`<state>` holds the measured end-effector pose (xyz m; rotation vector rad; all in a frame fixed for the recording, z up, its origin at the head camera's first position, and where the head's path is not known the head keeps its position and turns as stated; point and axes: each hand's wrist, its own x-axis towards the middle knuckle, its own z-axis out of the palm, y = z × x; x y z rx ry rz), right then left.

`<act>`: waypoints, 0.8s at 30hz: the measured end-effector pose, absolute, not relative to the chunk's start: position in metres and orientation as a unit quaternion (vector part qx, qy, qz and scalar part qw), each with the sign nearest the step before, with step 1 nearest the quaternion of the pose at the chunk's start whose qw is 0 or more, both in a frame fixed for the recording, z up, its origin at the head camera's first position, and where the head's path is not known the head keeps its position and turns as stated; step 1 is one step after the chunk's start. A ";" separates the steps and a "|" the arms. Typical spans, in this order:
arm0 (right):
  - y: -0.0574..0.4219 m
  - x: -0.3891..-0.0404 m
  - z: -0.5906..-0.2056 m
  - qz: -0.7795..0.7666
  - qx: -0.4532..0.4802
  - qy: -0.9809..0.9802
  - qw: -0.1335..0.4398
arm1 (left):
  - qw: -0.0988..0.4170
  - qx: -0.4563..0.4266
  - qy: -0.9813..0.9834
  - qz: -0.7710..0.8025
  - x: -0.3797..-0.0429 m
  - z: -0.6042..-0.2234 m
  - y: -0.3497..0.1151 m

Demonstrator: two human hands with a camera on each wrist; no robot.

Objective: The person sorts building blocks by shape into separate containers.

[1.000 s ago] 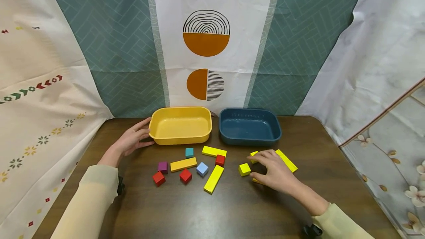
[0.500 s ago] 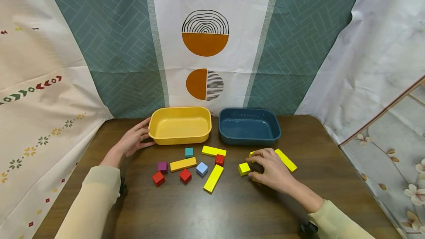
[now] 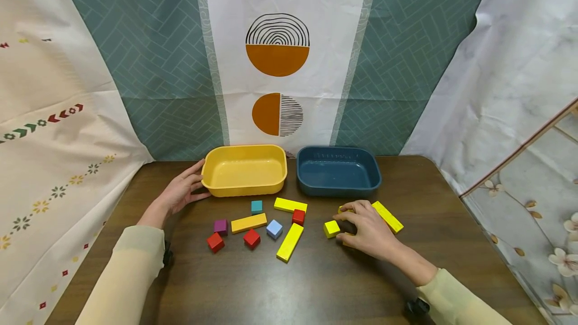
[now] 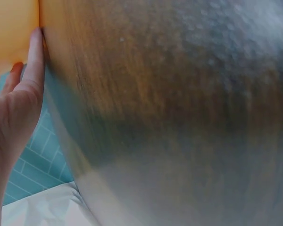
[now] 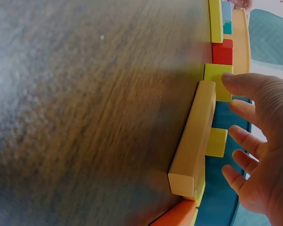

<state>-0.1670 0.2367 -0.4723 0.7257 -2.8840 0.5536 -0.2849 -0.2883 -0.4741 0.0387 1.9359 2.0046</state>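
Observation:
My left hand rests its extended fingers against the left end of the yellow tray. In the left wrist view, the fingertips meet the wall of the tray. My right hand hovers palm down with loosely bent, spread fingers and nothing between them. Just left of its thumb sits a yellow cube. Beneath the hand, partly hidden, are more blocks; the right wrist view shows a long light-orange block, another yellow cube and an orange block. A yellow bar lies behind the knuckles.
A dark blue tray stands right of the yellow one. Before them lie an orange bar, yellow bars, red cubes, a purple cube, a teal cube and a light blue cube. Cloth hangs behind the table.
My right hand has shifted very slightly up and left over the blocks. The left hand stays at the yellow tray, and the blocks have not moved.

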 end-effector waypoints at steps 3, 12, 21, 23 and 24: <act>0.236 -0.167 -0.472 0.178 0.238 -0.953 0.056 | 0.178 0.011 0.683 0.708 -0.284 -0.473 -0.288; 0.234 -0.170 -0.474 0.169 0.242 -0.954 0.053 | 0.182 0.008 0.679 0.711 -0.284 -0.473 -0.289; 0.232 -0.170 -0.477 0.168 0.249 -0.951 0.069 | 0.181 0.015 0.681 0.709 -0.286 -0.475 -0.290; 0.231 -0.169 -0.477 0.171 0.250 -0.950 0.070 | 0.181 0.018 0.681 0.709 -0.286 -0.476 -0.290; 0.231 -0.168 -0.477 0.172 0.251 -0.950 0.070 | 0.180 0.017 0.681 0.710 -0.287 -0.476 -0.290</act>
